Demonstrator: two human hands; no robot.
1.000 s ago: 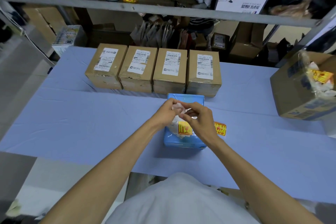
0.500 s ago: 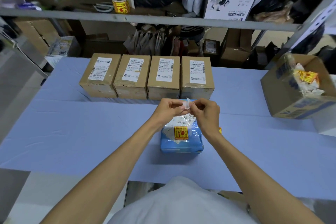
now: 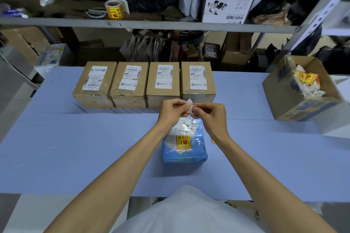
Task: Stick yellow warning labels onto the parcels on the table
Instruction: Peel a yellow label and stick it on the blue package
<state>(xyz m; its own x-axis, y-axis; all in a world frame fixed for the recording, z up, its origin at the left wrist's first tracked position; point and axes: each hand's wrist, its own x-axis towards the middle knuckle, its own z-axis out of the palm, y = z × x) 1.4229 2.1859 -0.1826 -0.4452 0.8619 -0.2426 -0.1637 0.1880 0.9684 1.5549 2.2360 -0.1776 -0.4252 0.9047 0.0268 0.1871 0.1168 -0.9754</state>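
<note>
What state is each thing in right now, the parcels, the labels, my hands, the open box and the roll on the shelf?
blue parcel: flat on the table, yellow label stuck on top.
four brown parcels: in a row, sealed, no yellow labels.
white paper scrap: pinched between both hands.
left hand: closed on the scrap.
right hand: closed on the scrap.
open carton: holds crumpled label waste.
label roll: on the shelf.

Yellow-and-red label (image 3: 183, 142) on blue parcel (image 3: 184, 154), lavender table (image 3: 75, 147)

Both arms extended, left hand (image 3: 173, 111), right hand (image 3: 213, 117), fingertips pinched together
</note>
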